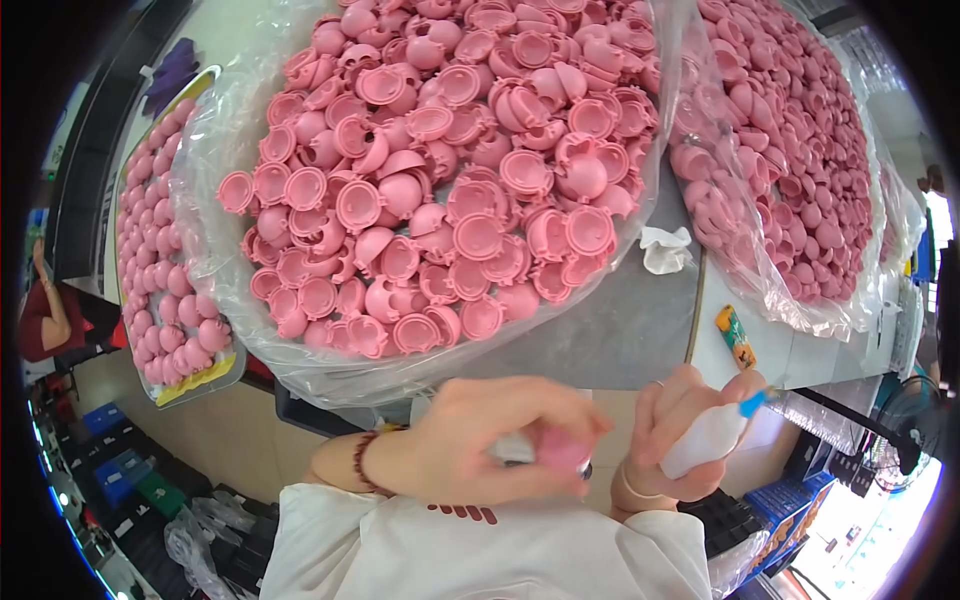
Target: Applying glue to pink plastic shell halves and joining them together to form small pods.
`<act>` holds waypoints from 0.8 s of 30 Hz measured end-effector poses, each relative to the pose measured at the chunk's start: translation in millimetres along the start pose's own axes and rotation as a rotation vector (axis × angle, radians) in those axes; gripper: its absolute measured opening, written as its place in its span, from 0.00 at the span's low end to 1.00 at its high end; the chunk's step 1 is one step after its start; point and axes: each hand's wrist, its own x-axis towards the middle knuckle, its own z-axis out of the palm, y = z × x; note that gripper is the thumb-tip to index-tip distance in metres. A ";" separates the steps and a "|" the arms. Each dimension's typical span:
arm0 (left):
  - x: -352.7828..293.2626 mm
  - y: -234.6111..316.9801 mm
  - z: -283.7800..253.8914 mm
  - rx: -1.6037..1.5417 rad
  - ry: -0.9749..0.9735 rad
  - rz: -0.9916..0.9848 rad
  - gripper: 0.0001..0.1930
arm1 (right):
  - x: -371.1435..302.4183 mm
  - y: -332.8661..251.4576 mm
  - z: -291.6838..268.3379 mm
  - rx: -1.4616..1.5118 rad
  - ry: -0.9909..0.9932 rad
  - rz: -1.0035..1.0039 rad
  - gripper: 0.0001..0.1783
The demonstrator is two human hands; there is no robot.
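My left hand (480, 435), blurred by motion, has its fingers curled round a pink plastic shell (563, 448) in front of my chest. Only part of that shell shows, so I cannot tell whether it is a half or a whole ball. To its right, my right hand (665, 425) grips a small white squeeze bottle (705, 440) with a blue tip (753, 403) pointing up and right. Beyond both hands, a clear plastic bag (340, 375) lies spread on the grey table (640, 300), heaped with pink half shells (480, 235).
A second plastic bag (825, 318) of pink shells lies at the right. At the left stands a tray (235, 370) of rounded pink pieces. A crumpled white tissue (665, 250) and a green-orange packet (735, 337) lie between the bags and my right hand. Another person (52, 315) is far left.
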 end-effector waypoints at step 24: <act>7.5 -19.4 4.3 -0.118 0.136 0.043 0.20 | 9.0 -9.2 -4.7 -0.690 -0.064 -0.514 0.32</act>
